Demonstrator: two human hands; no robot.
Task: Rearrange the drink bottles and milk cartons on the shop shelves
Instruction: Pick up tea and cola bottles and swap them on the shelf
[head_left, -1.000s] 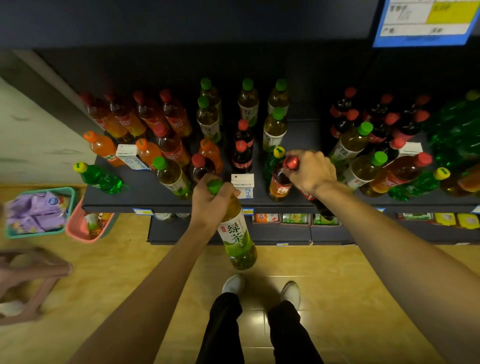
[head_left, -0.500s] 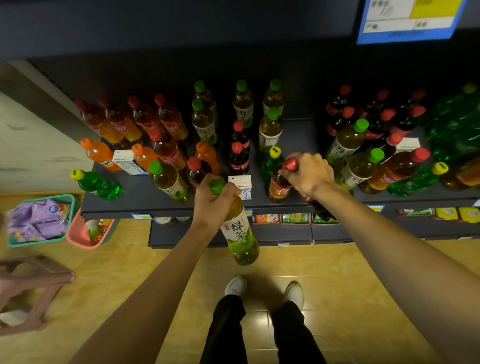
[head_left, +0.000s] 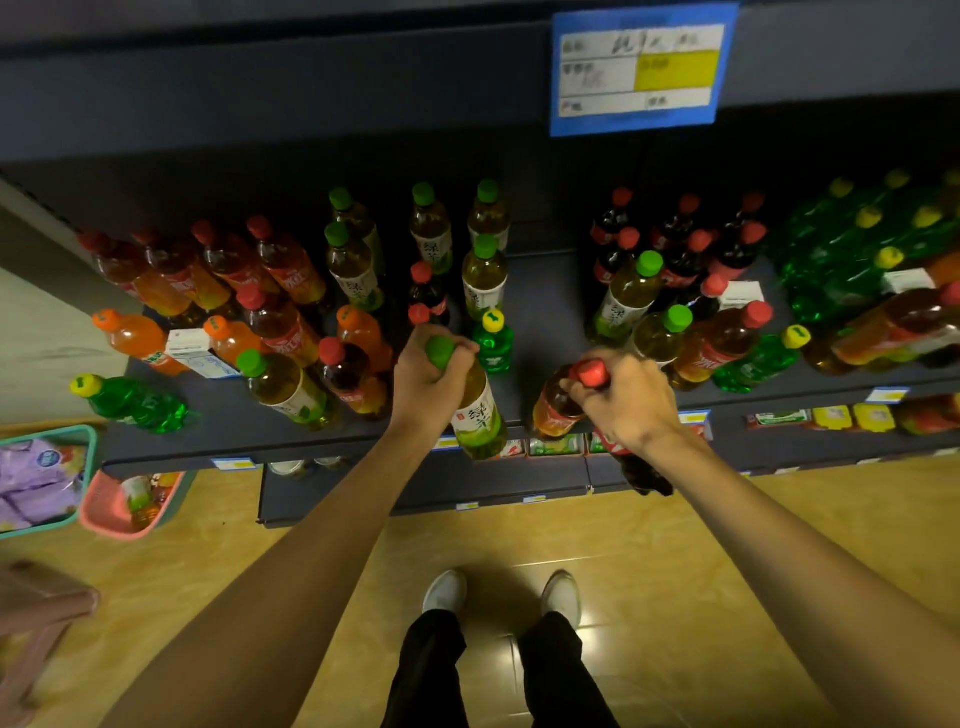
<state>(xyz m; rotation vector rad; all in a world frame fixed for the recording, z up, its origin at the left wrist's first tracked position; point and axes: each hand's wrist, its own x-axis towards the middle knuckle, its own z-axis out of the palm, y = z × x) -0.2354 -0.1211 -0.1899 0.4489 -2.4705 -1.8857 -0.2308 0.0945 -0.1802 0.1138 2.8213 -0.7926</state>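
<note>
My left hand (head_left: 423, 382) grips the neck of a green-capped green tea bottle (head_left: 480, 415), which tilts over the front edge of the dark shelf (head_left: 234, 418). My right hand (head_left: 626, 402) grips the top of a red-capped amber tea bottle (head_left: 556, 408) at the shelf front. A dark cola bottle (head_left: 641, 470) hangs below the same hand. Mixed bottles crowd the shelf: red-capped tea (head_left: 288, 265), green tea (head_left: 485, 275), cola (head_left: 618, 228), orange soda (head_left: 137, 338) and green soda (head_left: 132, 400). Milk cartons (head_left: 195, 353) stand among them, another carton (head_left: 740, 296) at the right.
A blue price card (head_left: 641, 67) hangs from the shelf above. A lower shelf (head_left: 519, 483) holds small packs. On the floor at left are a teal basket (head_left: 47, 480), a pink basket (head_left: 117, 512) and a stool (head_left: 31, 623). My shoes (head_left: 444, 592) stand on yellow tiles.
My left hand has raised the green tea bottle from below the shelf edge up to shelf level. My right hand has shifted right with its red-capped bottle.
</note>
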